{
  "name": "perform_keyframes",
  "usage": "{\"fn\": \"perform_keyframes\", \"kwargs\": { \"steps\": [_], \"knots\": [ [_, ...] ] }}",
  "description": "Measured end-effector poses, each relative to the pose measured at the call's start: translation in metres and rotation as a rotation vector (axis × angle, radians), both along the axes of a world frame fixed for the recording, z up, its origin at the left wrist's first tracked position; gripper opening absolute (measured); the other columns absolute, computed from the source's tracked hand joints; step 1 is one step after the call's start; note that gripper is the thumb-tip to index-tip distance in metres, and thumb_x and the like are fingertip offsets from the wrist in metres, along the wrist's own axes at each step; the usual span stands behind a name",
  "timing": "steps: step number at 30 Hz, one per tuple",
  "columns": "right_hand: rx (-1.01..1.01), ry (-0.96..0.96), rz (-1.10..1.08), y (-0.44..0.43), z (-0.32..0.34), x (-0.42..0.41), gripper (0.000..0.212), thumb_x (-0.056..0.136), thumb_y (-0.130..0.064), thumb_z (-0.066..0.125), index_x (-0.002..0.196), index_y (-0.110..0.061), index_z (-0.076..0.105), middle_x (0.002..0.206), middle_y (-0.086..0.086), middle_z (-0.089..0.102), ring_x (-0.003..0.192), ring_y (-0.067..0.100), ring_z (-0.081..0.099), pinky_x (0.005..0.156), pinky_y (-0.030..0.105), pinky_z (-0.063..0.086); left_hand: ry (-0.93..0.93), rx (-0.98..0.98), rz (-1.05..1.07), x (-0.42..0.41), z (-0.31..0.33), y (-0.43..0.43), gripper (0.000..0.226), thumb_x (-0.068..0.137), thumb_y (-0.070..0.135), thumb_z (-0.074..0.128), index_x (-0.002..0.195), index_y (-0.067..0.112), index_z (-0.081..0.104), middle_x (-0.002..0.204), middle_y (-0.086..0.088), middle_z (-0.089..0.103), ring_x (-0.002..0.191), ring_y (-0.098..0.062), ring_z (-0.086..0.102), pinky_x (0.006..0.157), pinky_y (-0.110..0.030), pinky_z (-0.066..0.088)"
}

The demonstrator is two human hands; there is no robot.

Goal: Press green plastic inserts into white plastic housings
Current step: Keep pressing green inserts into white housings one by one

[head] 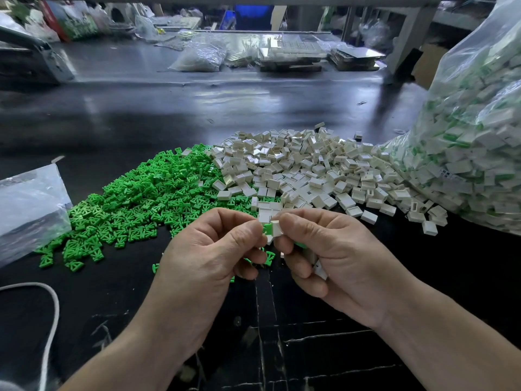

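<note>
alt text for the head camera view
The left hand holds a green insert against a white housing pinched by the right hand, over a dark workbench. Behind lie piles of green inserts and white housings, and a clear bag of parts at right.

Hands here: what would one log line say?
left hand: pinches insert | right hand: pinches housing | state: insert against housing | stock: green pile, white pile
</note>
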State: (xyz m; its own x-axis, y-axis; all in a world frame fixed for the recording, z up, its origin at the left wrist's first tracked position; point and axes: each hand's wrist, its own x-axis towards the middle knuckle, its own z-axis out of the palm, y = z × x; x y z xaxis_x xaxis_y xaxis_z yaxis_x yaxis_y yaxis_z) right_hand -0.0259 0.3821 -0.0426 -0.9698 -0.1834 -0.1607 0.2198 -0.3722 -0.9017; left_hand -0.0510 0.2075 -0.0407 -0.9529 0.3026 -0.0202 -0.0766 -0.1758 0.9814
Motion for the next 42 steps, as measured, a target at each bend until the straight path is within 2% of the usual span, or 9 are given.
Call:
{"fn": "perform_keyframes", "kwargs": {
  "steps": [5,10,15,19,23,27,31,36,42],
  "knots": [
    [0.194,0.095,-0.025,0.000,0.000,0.002,0.017,0.090,-0.029,0.067,0.090,-0.014,0.074,0.073,0.007,0.062,0.044,0.012,0.045,0.034,0.019,0.035,0.056,-0.034,0.029,0.000,-0.001,0.000,0.024,0.062,0.038,0.074,0.079,0.020,0.072,0.072,-0.006,0.070,0.062,-0.015,0.064,0.052,-0.021,0.050],
    [0.373,0.158,-0.031,-0.001,-0.003,0.003,0.033,0.096,-0.039,0.061,0.082,-0.010,0.066,0.070,0.008,0.060,0.044,0.015,0.043,0.036,0.021,0.035,0.046,-0.024,-0.001,0.001,-0.002,-0.001,0.018,0.069,0.034,0.076,0.078,0.019,0.072,0.074,-0.008,0.070,0.063,-0.017,0.064,0.053,-0.021,0.049],
    [0.268,0.172,0.026,-0.002,0.000,0.006,0.035,0.100,-0.036,0.057,0.075,-0.014,0.065,0.064,0.003,0.056,0.042,0.011,0.043,0.035,0.019,0.033,-0.092,0.177,-0.213,0.002,0.001,0.000,0.026,0.082,0.030,0.068,0.102,0.014,0.072,0.068,-0.010,0.064,0.055,-0.017,0.059,0.045,-0.024,0.049],
    [0.170,0.140,0.116,-0.003,0.002,0.007,0.052,0.095,-0.037,0.057,0.114,0.011,0.056,0.062,-0.002,0.054,0.041,0.008,0.041,0.033,0.016,0.032,-0.239,0.387,-0.416,0.004,0.003,0.002,0.036,0.089,0.028,0.060,0.119,0.008,0.065,0.071,-0.012,0.067,0.054,-0.017,0.064,0.045,-0.024,0.053],
    [0.161,0.116,0.109,-0.004,0.002,0.007,0.059,0.088,-0.043,0.061,0.116,0.010,0.055,0.061,0.000,0.053,0.039,0.007,0.041,0.032,0.016,0.032,-0.314,0.459,-0.398,0.004,0.001,0.004,0.039,0.082,0.029,0.075,0.112,0.006,0.069,0.074,-0.015,0.070,0.058,-0.021,0.068,0.047,-0.025,0.055],
    [0.187,0.112,0.099,-0.005,0.001,0.007,0.046,0.092,-0.040,0.060,0.112,0.002,0.062,0.059,-0.002,0.053,0.039,0.008,0.041,0.032,0.017,0.032,-0.333,0.451,-0.336,0.004,0.000,0.005,0.029,0.079,0.027,0.067,0.101,0.009,0.073,0.068,-0.016,0.069,0.052,-0.021,0.067,0.044,-0.025,0.053],
    [0.186,0.114,0.078,-0.005,0.002,0.007,0.042,0.093,-0.039,0.059,0.111,-0.001,0.064,0.059,-0.002,0.053,0.039,0.008,0.041,0.032,0.017,0.032,-0.319,0.477,-0.359,0.004,-0.001,0.006,0.033,0.079,0.029,0.078,0.104,0.008,0.072,0.071,-0.016,0.070,0.056,-0.021,0.068,0.047,-0.026,0.054],
    [0.188,0.113,0.037,-0.011,0.001,0.008,0.041,0.094,-0.040,0.059,0.113,-0.003,0.065,0.058,-0.003,0.054,0.041,0.011,0.041,0.033,0.017,0.029,-0.261,0.437,-0.256,0.010,-0.002,0.011,0.012,0.086,0.018,0.065,0.091,0.013,0.075,0.062,-0.011,0.067,0.048,-0.018,0.064,0.042,-0.022,0.050],
    [0.130,0.087,0.011,-0.013,0.005,0.011,0.040,0.095,-0.042,0.061,0.104,-0.004,0.067,0.057,-0.003,0.052,0.039,0.008,0.042,0.034,0.016,0.030,-0.218,0.526,-0.331,0.009,-0.005,0.011,0.034,0.084,0.031,0.074,0.111,0.011,0.070,0.072,-0.013,0.071,0.056,-0.018,0.069,0.047,-0.024,0.054]
  ]
}}
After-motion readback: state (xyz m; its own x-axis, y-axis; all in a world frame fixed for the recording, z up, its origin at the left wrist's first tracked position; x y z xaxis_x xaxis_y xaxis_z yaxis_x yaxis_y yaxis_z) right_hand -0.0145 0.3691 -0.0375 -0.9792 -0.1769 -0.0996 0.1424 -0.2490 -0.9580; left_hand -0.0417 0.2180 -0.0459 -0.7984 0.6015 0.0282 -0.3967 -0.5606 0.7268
